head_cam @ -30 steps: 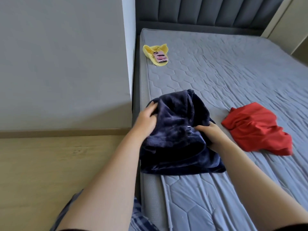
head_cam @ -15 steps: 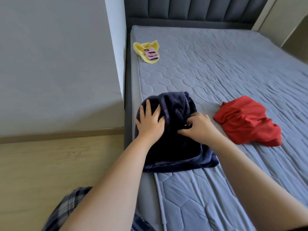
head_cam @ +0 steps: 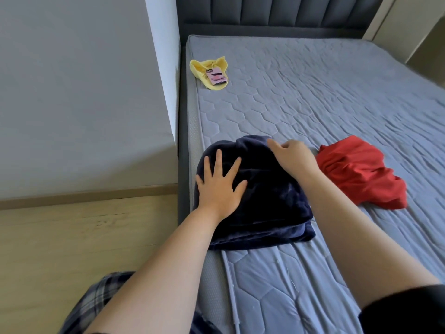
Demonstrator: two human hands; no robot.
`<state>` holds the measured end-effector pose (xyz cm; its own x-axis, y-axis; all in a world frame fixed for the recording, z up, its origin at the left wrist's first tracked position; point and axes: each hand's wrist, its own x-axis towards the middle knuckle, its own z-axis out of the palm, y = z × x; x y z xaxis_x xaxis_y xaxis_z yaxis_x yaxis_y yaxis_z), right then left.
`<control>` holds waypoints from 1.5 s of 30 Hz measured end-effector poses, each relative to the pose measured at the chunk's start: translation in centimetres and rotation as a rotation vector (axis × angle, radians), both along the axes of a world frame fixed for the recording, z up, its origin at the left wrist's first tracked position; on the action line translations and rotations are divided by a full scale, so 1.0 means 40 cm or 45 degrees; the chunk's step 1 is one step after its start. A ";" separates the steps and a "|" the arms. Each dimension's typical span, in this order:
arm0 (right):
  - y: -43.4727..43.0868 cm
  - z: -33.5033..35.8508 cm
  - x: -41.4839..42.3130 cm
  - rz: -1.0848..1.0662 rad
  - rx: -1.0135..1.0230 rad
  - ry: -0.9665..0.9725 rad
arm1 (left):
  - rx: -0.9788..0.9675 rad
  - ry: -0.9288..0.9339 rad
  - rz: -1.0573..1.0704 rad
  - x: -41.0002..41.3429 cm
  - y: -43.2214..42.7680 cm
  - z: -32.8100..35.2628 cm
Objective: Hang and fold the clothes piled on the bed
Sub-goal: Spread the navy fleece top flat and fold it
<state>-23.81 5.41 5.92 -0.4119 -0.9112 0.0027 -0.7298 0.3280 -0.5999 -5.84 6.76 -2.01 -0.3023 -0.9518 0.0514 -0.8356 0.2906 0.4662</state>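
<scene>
A dark navy plush garment (head_cam: 269, 208) lies folded in a compact bundle at the left edge of the grey quilted mattress (head_cam: 313, 97). My left hand (head_cam: 220, 186) lies flat on its left half with fingers spread, pressing it down. My right hand (head_cam: 292, 156) rests on the bundle's upper right part, fingers loosely bent and pointing left, holding nothing that I can see. A crumpled red garment (head_cam: 361, 172) lies on the mattress just right of my right hand.
A yellow cloth (head_cam: 204, 68) with a pink phone (head_cam: 216, 77) on it lies near the mattress's far left corner. A grey upholstered headboard (head_cam: 277, 10) stands behind. A grey wall (head_cam: 79, 88) and wooden floor (head_cam: 72, 237) are on the left.
Both hands let go of the navy garment's edges and came to lie on top of it. The left hand flattened and spread; the right hand slid up and right over the bundle.
</scene>
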 end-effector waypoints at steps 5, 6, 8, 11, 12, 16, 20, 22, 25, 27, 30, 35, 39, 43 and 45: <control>-0.060 -0.003 -0.024 -0.164 -0.199 -0.452 | -0.027 0.013 -0.015 0.006 0.000 -0.003; -0.059 -0.013 -0.045 -0.265 -0.271 -0.448 | -0.025 0.029 -0.029 0.005 -0.003 0.001; -0.049 -0.056 -0.081 -0.364 -0.170 -0.238 | -0.027 0.037 -0.053 -0.006 0.002 0.005; -0.036 -0.118 -0.115 -0.335 -0.017 -0.139 | -0.034 0.003 -0.061 -0.025 0.011 0.008; -0.038 -0.122 -0.121 -0.323 -0.052 -0.103 | -0.040 0.022 -0.058 -0.027 0.007 0.011; -0.040 -0.146 -0.137 -0.290 -0.137 0.051 | -0.009 0.113 -0.039 -0.042 -0.011 0.020; -0.032 -0.175 -0.117 -0.132 0.263 0.349 | 0.036 -0.144 -0.058 -0.073 0.019 -0.016; -0.055 -0.144 -0.114 -0.068 0.017 0.455 | 0.029 -0.246 -0.043 -0.086 0.025 -0.032; -0.062 -0.107 -0.076 0.154 -0.661 0.447 | 0.029 -0.350 -0.016 -0.101 0.027 -0.046; -0.054 -0.141 -0.058 0.368 -0.629 0.529 | 0.013 -0.380 -0.017 -0.103 0.028 -0.050; -0.037 -0.254 -0.069 0.368 0.024 0.523 | -0.026 -0.340 -0.061 -0.094 0.029 -0.045; -0.065 -0.312 -0.088 0.194 0.110 0.340 | -0.308 -0.225 0.027 -0.098 -0.050 0.002; -0.037 -0.311 -0.088 0.223 0.055 0.292 | -0.282 -0.355 -0.133 -0.095 -0.089 -0.030; -0.043 -0.261 -0.058 0.229 0.007 0.496 | -0.173 -0.446 -0.094 -0.101 -0.098 -0.075; -0.029 -0.241 -0.032 0.236 -0.209 0.538 | -0.133 -0.477 -0.059 -0.103 -0.109 -0.083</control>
